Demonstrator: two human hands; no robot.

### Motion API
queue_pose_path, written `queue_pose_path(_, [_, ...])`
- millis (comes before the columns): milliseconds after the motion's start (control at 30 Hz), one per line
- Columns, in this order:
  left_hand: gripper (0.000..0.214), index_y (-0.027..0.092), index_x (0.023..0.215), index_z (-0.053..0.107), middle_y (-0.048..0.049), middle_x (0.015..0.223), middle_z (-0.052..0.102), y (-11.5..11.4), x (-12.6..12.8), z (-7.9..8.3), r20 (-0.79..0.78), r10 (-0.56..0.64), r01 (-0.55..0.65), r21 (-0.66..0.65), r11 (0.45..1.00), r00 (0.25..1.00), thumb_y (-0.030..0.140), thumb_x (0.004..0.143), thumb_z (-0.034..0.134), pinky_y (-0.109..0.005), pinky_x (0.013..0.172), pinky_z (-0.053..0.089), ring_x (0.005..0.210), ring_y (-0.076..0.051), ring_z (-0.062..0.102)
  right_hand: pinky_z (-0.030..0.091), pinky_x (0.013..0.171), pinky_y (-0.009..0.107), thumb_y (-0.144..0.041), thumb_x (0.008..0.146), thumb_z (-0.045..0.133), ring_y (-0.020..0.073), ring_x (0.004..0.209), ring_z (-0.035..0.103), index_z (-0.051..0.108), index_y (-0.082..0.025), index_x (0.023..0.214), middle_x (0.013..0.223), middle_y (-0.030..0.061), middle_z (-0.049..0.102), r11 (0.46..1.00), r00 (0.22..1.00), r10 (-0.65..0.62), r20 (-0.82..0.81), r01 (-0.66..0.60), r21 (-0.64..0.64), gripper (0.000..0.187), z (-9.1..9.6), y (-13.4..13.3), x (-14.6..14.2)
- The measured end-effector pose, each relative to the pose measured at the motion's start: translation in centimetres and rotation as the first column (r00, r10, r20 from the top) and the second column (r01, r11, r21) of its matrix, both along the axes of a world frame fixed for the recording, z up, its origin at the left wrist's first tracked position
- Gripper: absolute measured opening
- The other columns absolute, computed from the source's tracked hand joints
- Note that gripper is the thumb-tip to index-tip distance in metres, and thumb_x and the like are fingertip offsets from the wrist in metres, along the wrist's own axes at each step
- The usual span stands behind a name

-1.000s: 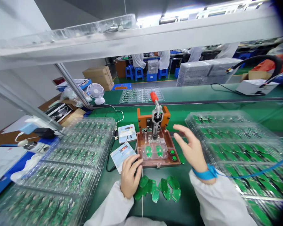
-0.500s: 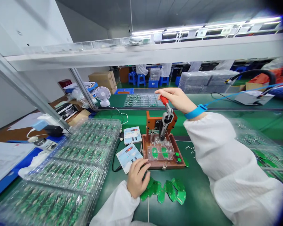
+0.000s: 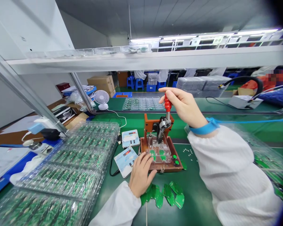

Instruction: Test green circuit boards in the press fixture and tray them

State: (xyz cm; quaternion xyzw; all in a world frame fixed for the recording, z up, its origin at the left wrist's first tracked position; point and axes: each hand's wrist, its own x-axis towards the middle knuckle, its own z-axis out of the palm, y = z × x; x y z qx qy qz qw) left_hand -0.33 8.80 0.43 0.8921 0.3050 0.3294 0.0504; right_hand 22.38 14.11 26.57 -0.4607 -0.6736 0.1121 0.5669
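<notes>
A brown test fixture (image 3: 166,167) stands mid-bench with a clear plate over two green boards (image 3: 157,153). Its toggle lever ends in a red handle (image 3: 167,104), and my right hand (image 3: 182,105) is closed round that handle. My left hand (image 3: 141,174) rests on the fixture's front left corner, fingers spread flat and holding nothing. Several loose green circuit boards (image 3: 167,193) lie on the mat just in front of the fixture, partly under my left hand. A blue wrist strap (image 3: 205,127) with a blue cord circles my right wrist.
Clear trays of green boards (image 3: 68,168) are stacked at left, more at far right (image 3: 269,157). Two small meters (image 3: 128,147) sit left of the fixture. A white fan (image 3: 102,98), another tray (image 3: 142,103) and a white box (image 3: 245,101) lie beyond. Other people work at the back.
My right hand rose from beside the fixture, took the red handle and has drawn the lever nearer to me. My left hand slid up onto the fixture's corner.
</notes>
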Motion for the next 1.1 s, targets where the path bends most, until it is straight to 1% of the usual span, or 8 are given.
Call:
queue_pose_path(200, [0.035,0.020,0.138,0.058,-0.0116,0.138,0.061,-1.4,-1.6,-0.8,0.139,-0.030,0.018,0.090,0.996,0.990,0.023,0.105,0.045,-0.044,0.106,0.048,0.131,-0.027,0.053,0.052,0.069,0.027,-0.037,0.107,0.051,0.0124,0.069,0.061,0.068,-0.020,0.126,0.089,0.0007,0.073,0.997,0.999,-0.033,0.020,0.031,0.071,0.031,-1.2,-3.6,-1.5])
queue_pose_path(333, [0.031,0.019,0.128,0.064,-0.0097,0.127,0.064,-1.9,-2.6,-1.8,0.205,-0.037,0.020,0.084,0.996,0.978,0.015,0.103,0.046,-0.037,0.104,0.047,0.124,-0.022,0.056,0.052,0.080,0.030,-0.028,0.109,0.049,0.0143,0.082,0.064,0.063,-0.023,0.137,0.100,0.0018,0.074,0.977,0.973,-0.153,0.171,0.123,0.173,0.032,-3.1,-7.0,-2.5])
queue_pose_path(433, [0.029,0.020,0.123,0.065,-0.0083,0.123,0.066,-1.8,-2.7,-2.1,0.236,-0.048,0.031,0.076,0.997,0.971,0.013,0.102,0.046,-0.035,0.104,0.046,0.121,-0.021,0.056,0.051,0.082,0.030,-0.026,0.109,0.047,0.0149,0.085,0.065,0.060,-0.023,0.141,0.103,0.0020,0.074,0.969,0.957,-0.178,0.230,0.130,0.211,0.034,-3.7,-7.9,-2.6])
queue_pose_path(600, [0.033,0.020,0.132,0.061,-0.0073,0.130,0.065,-1.4,-2.0,-1.2,0.156,-0.014,0.001,0.083,0.997,0.988,0.015,0.103,0.045,-0.037,0.105,0.045,0.127,-0.022,0.053,0.051,0.074,0.028,-0.030,0.109,0.047,0.0135,0.075,0.063,0.065,-0.021,0.133,0.091,0.0002,0.072,0.990,0.987,-0.102,0.125,0.088,0.113,0.032,-1.8,-5.0,-1.6])
queue_pose_path(700, [0.040,0.020,0.146,0.052,-0.0074,0.146,0.059,-0.9,-1.1,-0.4,0.030,0.030,-0.034,0.110,0.993,0.999,0.023,0.106,0.045,-0.042,0.107,0.046,0.137,-0.026,0.047,0.048,0.068,0.028,-0.035,0.108,0.047,0.0130,0.067,0.060,0.069,-0.019,0.123,0.082,-0.0010,0.070,0.998,0.998,-0.049,0.037,0.047,0.037,0.030,-0.6,-2.2,-1.1])
queue_pose_path(800, [0.042,0.021,0.148,0.049,-0.0064,0.154,0.052,-0.2,-0.1,0.2,-0.050,0.051,-0.046,0.098,0.994,0.997,0.028,0.106,0.047,-0.050,0.107,0.048,0.142,-0.030,0.043,0.046,0.071,0.029,-0.036,0.107,0.048,0.0135,0.068,0.060,0.070,-0.019,0.112,0.078,-0.0010,0.069,0.998,0.998,-0.061,0.020,0.060,0.011,0.028,-0.2,-0.5,-1.0])
queue_pose_path(933, [0.037,0.022,0.140,0.054,-0.0070,0.149,0.058,0.3,0.8,0.5,-0.067,0.034,-0.035,0.000,0.999,0.997,0.029,0.104,0.052,-0.057,0.106,0.052,0.139,-0.032,0.048,0.045,0.070,0.029,-0.036,0.106,0.047,0.0131,0.066,0.059,0.069,-0.019,0.108,0.078,-0.0014,0.068,0.997,0.997,-0.076,0.013,0.076,-0.001,0.028,-0.3,-0.2,-1.1])
queue_pose_path(1100, [0.030,0.022,0.132,0.060,-0.0096,0.143,0.061,0.6,1.4,0.9,-0.024,0.038,-0.041,-0.137,0.990,0.999,0.027,0.103,0.055,-0.058,0.109,0.052,0.138,-0.031,0.051,0.046,0.073,0.029,-0.038,0.106,0.046,0.0148,0.071,0.061,0.069,-0.020,0.104,0.079,0.0000,0.069,0.998,0.997,-0.068,0.033,0.068,-0.016,0.030,-0.1,0.1,-1.0])
